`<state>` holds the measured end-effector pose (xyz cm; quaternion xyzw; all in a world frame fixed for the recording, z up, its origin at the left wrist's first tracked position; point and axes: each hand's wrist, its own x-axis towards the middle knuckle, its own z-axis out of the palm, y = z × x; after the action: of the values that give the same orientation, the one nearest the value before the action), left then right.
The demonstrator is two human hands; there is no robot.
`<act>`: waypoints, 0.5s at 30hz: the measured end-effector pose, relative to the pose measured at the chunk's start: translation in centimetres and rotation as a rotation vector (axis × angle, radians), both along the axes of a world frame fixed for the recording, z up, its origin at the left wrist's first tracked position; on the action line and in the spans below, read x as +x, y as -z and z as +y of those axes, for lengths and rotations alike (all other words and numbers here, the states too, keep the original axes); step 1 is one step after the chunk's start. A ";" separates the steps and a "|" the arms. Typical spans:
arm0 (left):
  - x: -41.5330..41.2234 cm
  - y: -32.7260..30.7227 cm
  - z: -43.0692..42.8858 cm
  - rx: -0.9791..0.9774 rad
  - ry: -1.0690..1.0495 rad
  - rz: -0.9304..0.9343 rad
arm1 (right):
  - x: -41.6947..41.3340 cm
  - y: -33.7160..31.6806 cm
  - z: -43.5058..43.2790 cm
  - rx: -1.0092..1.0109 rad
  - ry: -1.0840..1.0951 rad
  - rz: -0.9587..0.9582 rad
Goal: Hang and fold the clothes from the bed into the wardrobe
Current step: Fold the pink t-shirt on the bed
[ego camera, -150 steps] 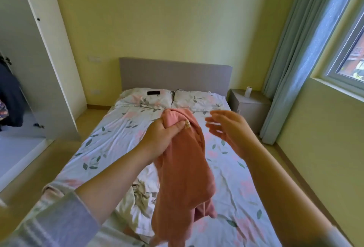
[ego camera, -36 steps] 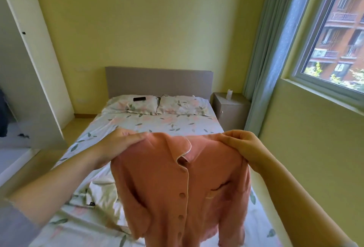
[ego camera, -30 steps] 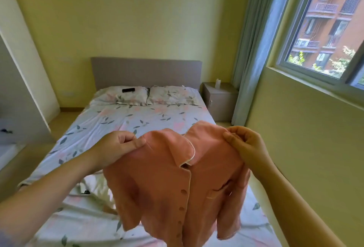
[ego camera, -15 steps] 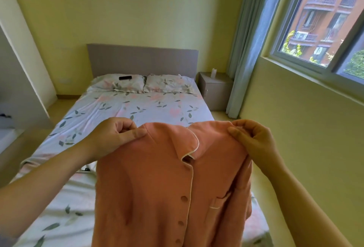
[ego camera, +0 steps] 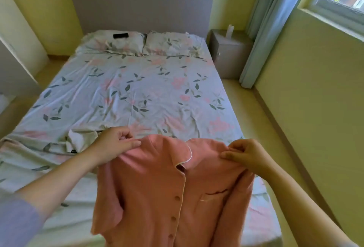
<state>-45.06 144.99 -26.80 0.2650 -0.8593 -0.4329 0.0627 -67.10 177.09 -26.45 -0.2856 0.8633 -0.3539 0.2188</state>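
Observation:
A salmon-pink button-up shirt with white piping on its collar hangs spread by its shoulders above the foot of the bed. My left hand pinches its left shoulder and my right hand pinches its right shoulder. The buttoned front and a chest pocket face me. One short sleeve droops at the lower left. A crumpled white floral garment lies on the sheet just left of my left hand. The wardrobe door shows at the left edge.
Two pillows lie by the grey headboard, with a black flat device on the left one. A grey nightstand holding a small white item stands at the back right. Pale blue curtains hang beside the window.
The bunched shirt was opened out by both shoulders. My view has dropped toward the bed, and my hands with the shirt now sit lower over the foot of the bed.

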 end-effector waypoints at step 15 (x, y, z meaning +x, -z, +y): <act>-19.9 17.6 -11.8 -0.303 -0.122 -0.102 | -16.8 18.5 -13.4 0.065 0.272 0.147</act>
<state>-65.00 133.18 -44.43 0.3259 -0.8991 -0.2796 0.0847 -83.85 163.74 -44.95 -0.1840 0.9187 -0.3302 0.1145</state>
